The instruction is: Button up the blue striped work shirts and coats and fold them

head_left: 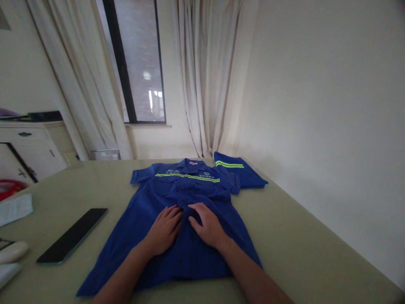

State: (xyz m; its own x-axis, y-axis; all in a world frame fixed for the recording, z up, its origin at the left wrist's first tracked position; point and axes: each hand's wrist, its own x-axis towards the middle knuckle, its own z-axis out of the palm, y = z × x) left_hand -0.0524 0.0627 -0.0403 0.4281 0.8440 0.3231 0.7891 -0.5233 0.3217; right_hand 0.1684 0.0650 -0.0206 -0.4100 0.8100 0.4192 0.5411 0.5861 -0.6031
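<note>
Under the loosely extended, ungripping fingers (200,207) of the left hand (163,230) and right hand (207,223) lies a blue shirt (189,253). Beyond them, rightward, rests a folded garment (248,179).

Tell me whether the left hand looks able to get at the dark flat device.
Likely yes. The left hand rests on the blue shirt; between it and the dark flat device I see only fabric and tabletop, nothing standing in the way.

The shirt (186,249) is blue with yellow-green stripes (202,178), the table (291,253) pale green.
</note>
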